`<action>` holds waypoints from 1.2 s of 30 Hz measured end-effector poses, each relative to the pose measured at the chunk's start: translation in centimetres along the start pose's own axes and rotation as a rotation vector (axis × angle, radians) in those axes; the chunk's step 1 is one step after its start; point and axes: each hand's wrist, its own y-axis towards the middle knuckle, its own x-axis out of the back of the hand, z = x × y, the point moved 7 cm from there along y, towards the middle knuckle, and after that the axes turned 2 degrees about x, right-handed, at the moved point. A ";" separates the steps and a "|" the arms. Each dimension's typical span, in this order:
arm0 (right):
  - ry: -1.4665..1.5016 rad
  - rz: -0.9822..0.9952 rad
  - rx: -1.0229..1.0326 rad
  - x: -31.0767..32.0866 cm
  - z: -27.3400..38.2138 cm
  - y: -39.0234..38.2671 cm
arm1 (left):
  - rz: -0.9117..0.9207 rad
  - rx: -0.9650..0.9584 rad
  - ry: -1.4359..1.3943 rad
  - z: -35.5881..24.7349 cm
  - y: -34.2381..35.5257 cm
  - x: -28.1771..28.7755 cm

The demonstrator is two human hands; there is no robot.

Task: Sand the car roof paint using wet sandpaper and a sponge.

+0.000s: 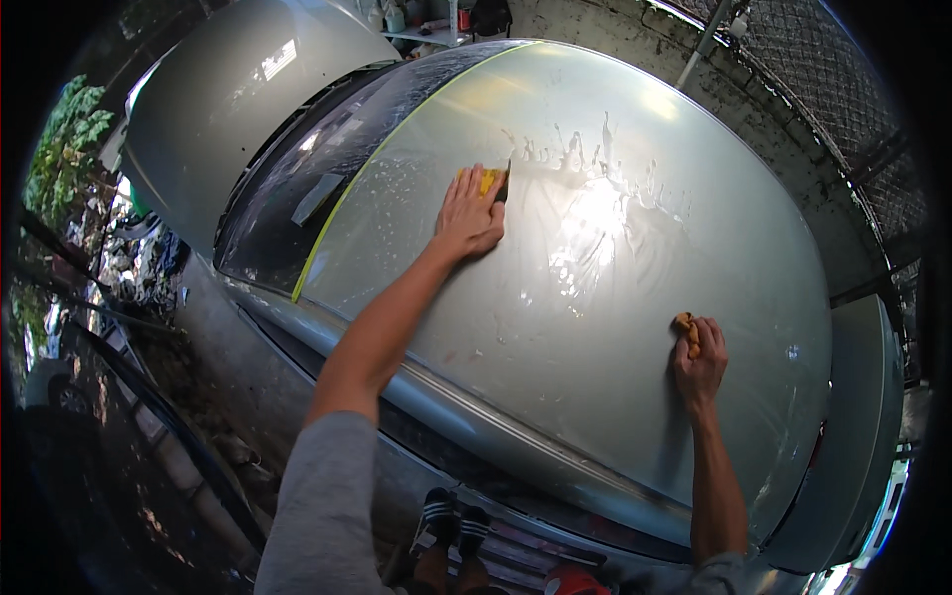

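Observation:
A wet silver-grey car roof point(555, 347) spreads out below me. My left hand point(468, 218) presses a yellow block with a dark blade-like edge point(493, 182) against it, left of the middle. Fingers lie over the block, so its full shape is hidden. Right of the block, water streaks point(595, 164) run across the roof around a bright glare. Farther right, my right hand point(702, 359) grips a crumpled orange-brown cloth point(686, 325) at or just above the roof surface; contact cannot be told.
Yellow-green tape point(349, 198) follows the roof's edge beside the windshield point(297, 169), where a grey rectangular piece point(315, 198) lies. The hood point(238, 89) is beyond. A concrete wall point(595, 45) borders the far side. My sandalled feet point(456, 518) stand on a slatted platform point(521, 560), near something red point(573, 581).

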 end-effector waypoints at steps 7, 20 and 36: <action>0.547 0.262 0.050 -6.8 18.2 11.3 | -0.011 -0.125 -0.085 -6.7 -9.3 -2.2; 0.124 0.269 0.124 -11.3 10.9 12.7 | 0.051 -0.035 -0.085 5.6 0.9 1.1; 0.076 0.313 0.098 -10.8 8.6 12.7 | 0.166 0.036 -0.146 18.0 -2.0 1.2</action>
